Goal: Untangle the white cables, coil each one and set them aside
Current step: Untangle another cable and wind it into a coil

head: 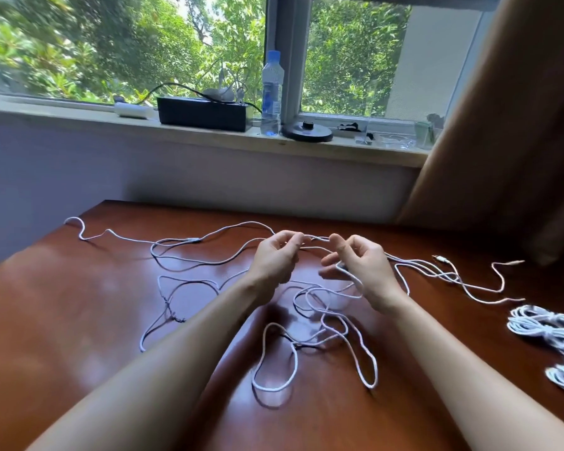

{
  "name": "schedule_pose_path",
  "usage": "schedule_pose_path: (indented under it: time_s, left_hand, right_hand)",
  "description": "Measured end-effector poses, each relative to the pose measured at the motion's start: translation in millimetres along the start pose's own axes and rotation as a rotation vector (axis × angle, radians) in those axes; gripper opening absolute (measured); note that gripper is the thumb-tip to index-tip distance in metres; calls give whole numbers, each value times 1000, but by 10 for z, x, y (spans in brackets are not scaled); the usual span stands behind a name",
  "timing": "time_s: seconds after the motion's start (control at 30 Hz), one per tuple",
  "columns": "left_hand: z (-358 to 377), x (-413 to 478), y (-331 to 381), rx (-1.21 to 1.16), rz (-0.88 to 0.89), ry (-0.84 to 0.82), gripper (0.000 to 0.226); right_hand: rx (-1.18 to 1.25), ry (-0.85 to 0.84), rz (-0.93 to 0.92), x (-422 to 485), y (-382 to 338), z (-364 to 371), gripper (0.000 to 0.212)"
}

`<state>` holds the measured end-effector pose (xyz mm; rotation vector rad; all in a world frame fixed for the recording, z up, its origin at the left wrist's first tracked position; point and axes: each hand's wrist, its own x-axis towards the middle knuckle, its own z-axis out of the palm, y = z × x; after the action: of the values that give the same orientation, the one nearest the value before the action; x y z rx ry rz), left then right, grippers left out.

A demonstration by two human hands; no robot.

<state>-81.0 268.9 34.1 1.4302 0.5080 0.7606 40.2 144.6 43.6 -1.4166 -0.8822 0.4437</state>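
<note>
Grip: both are clamped on the same stretch of white cable. The left grip point(275, 258) pinches it with curled fingertips and the right grip point(363, 268) pinches it just beside that, so only a short bit runs between them, held up off the counter point(79, 304).
Nearest loops: two big floppy loops of the tangled cables point(323, 317) lie flat closest to the person, between the forearms and below both grips.
Under the grips: the messy middle of the tangle sits right beneath the hands. One strand runs down across the right grip's palm side into that pile.
Left side: long strands wander off from the left grip toward the far left corner of the counter.
Right side: strands trail away from the right grip. Two loose plug ends point(440, 257) lie further out.
Coiled cables: two coiled bundles point(541, 327) sit at the right edge, well apart from both grips.
Windowsill: a black box point(205, 113), a water bottle point(272, 92) and a dark round disc point(306, 131) in a row.
Far right: a brown curtain point(518, 125).
</note>
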Motion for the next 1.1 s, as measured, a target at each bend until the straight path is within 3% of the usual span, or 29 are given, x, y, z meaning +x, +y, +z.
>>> schedule_pose_path:
  time_s: [0.3,0.5,0.6,0.77,0.83,1.0,1.1]
  left_hand:
    - [-54,158,-114,-278,-62,-12,15]
    - [-139,196,-284,-321,-93,-47,16]
    - [-171,196,-304,-350,-102,-72,18]
    - [-195,148,-214,-475,-189,-145,19]
    - [-197,100,-179,-527,-215,-180,17]
    - [-161,-55,-170,-615,-279,-269,23]
    - [-204,-105,-152,-804,-330,-318,30]
  right_hand:
    - [188,3,50,89,122,36,11]
    - [412,-56,165,39,155,15,16]
    - [205,26,139,-10,184,13,14]
    - [-207,171,-70,-22,319,-85,7]
    - [-269,200,-138,-50,323,-111,1]
    - [-399,253,-228,-164,287,-37,10]
    - [-427,238,-242,-200,314,24,9]
